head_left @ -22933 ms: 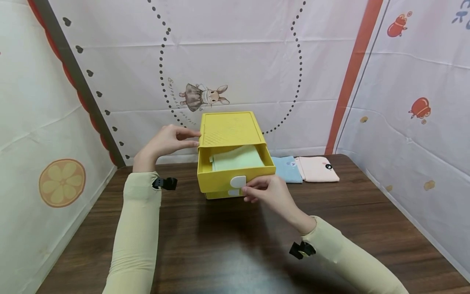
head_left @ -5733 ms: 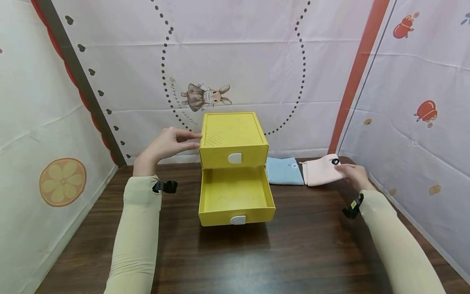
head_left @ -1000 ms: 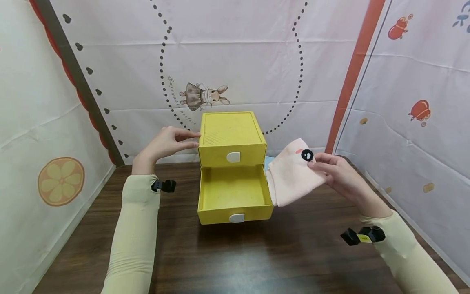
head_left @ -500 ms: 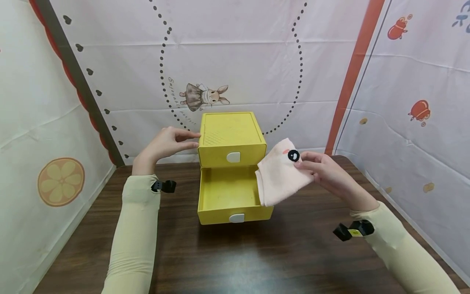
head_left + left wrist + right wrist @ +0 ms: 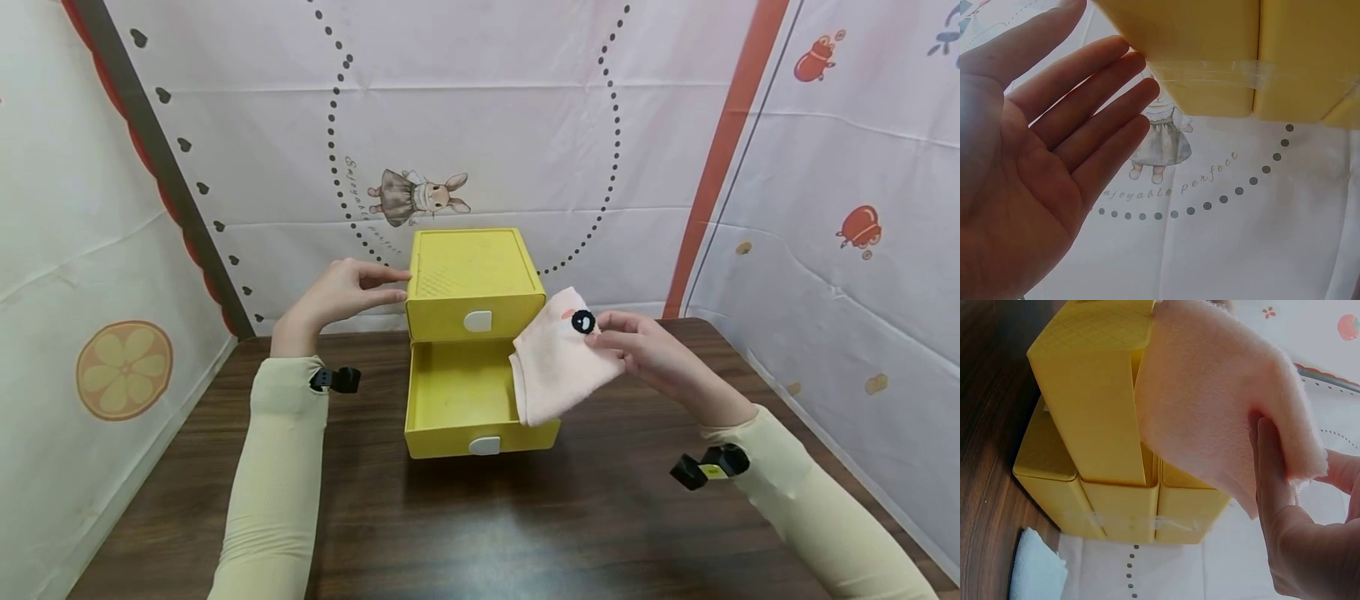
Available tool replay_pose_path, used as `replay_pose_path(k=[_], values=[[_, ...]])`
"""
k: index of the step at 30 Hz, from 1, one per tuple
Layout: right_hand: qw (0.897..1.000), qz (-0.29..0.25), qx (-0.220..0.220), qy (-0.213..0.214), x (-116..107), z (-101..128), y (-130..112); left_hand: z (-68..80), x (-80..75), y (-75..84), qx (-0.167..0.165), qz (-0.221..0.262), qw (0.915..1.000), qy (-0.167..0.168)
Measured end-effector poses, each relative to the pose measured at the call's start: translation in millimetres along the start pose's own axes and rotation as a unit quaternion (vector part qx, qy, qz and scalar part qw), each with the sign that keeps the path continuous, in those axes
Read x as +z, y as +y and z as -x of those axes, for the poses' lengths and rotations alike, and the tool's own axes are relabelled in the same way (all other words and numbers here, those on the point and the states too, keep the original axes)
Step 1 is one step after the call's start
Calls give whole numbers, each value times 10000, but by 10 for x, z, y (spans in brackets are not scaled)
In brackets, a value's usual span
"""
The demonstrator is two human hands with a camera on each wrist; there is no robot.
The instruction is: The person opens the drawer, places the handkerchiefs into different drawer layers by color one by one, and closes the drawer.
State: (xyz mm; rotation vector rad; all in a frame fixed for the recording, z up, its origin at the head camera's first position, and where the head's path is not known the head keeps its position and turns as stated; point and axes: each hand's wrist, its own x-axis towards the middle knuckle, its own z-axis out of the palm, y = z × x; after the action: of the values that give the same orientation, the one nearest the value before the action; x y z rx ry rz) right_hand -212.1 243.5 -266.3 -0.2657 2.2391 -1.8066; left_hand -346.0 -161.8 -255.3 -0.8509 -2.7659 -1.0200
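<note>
A yellow two-drawer box (image 5: 472,275) stands at the back of the brown table (image 5: 465,517). Its top drawer is shut and its bottom drawer (image 5: 459,392) is pulled out with nothing in it. My left hand (image 5: 341,292) rests with straight fingers (image 5: 1094,103) against the box's left side (image 5: 1210,56). My right hand (image 5: 648,354) pinches a folded pink cloth (image 5: 557,362) with a black dot, held over the right edge of the pulled-out drawer. In the right wrist view the pink cloth (image 5: 1219,403) hangs in front of the box (image 5: 1094,406).
A light blue cloth (image 5: 1035,572) lies on the table behind and to the right of the box, hidden in the head view. Printed fabric walls (image 5: 525,125) close in the back and both sides. Bare tabletop stretches in front of the drawer.
My right hand has carried the pink cloth leftward, from beside the box to over the drawer's right edge. The left hand has stayed against the box.
</note>
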Motion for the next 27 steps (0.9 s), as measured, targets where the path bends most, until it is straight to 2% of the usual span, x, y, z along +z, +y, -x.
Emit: replay_pose_path(k=[27], values=[[9997, -112, 113, -164, 204, -250, -10, 6, -1, 14, -3, 14, 10000, -22]])
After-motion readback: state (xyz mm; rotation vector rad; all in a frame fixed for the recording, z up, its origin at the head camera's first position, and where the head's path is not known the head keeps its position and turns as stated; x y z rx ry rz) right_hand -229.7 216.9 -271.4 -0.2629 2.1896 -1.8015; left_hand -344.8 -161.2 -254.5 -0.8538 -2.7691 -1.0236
